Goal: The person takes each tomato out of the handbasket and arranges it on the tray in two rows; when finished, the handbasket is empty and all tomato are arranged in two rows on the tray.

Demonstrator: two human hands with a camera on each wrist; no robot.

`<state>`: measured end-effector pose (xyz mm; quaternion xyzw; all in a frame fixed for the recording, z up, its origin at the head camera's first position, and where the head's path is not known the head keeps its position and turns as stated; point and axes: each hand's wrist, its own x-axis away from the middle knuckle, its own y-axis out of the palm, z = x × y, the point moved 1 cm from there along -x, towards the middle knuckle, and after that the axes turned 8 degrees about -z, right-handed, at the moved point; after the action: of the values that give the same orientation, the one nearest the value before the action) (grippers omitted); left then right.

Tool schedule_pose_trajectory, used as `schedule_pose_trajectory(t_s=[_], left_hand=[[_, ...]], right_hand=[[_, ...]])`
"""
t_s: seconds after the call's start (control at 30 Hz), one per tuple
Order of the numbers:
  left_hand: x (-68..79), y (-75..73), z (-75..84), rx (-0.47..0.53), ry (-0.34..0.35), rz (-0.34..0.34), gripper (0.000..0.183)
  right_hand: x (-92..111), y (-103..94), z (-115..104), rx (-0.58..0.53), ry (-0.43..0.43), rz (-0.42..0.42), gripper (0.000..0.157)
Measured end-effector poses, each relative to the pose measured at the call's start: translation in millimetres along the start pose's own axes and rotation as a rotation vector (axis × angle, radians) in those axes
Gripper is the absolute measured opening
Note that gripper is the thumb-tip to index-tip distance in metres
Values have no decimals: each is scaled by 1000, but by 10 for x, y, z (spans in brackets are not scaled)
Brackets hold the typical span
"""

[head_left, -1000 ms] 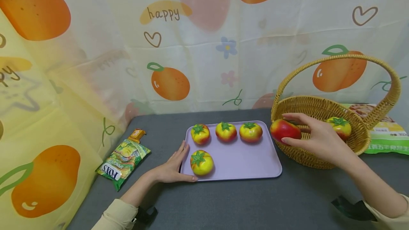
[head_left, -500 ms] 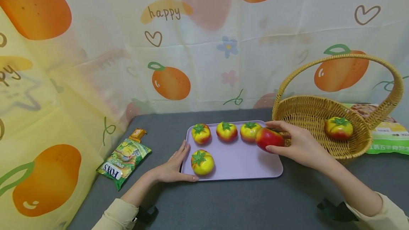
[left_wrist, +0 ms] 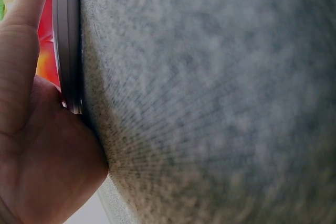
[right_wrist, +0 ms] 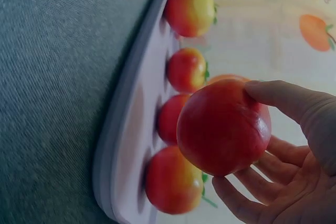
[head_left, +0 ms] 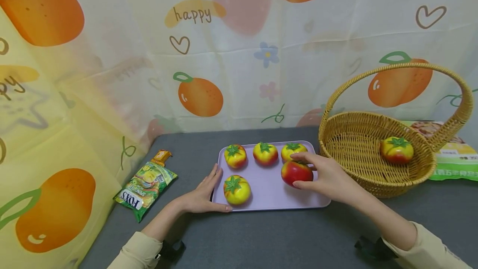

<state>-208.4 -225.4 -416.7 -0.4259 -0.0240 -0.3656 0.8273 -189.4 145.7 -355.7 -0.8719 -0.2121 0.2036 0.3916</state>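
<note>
My right hand pinches a red toy tomato between thumb and fingertips, just above the right half of the lilac tray. The held tomato partly covers a yellow-red one behind it in the head view. Two more toy tomatoes, one in the middle and one at the left, complete the back row. Another sits at the front left of the tray. With straight fingers along the tray's left edge and the thumb at its front edge, my left hand rests against the corner.
A wicker basket with a tall handle stands right of the tray, one toy tomato inside. Behind it lies a green and white packet. A Fox's sweets bag and a small orange wrapper lie at the left.
My right hand has carried the red toy tomato from the basket's left rim leftward, over the tray's right half, and lower. The left hand has stayed at the tray's corner.
</note>
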Motion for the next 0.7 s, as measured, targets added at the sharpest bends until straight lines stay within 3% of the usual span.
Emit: schedule_pose_trajectory(t_s=[0.23, 0.7], left_hand=[[0, -2, 1, 0, -8, -1, 117], [-4, -7, -11, 1, 9, -1, 117]], right_hand=[[-71, 150, -31, 40, -75, -8, 54], [-227, 390, -136, 60, -81, -77, 58]])
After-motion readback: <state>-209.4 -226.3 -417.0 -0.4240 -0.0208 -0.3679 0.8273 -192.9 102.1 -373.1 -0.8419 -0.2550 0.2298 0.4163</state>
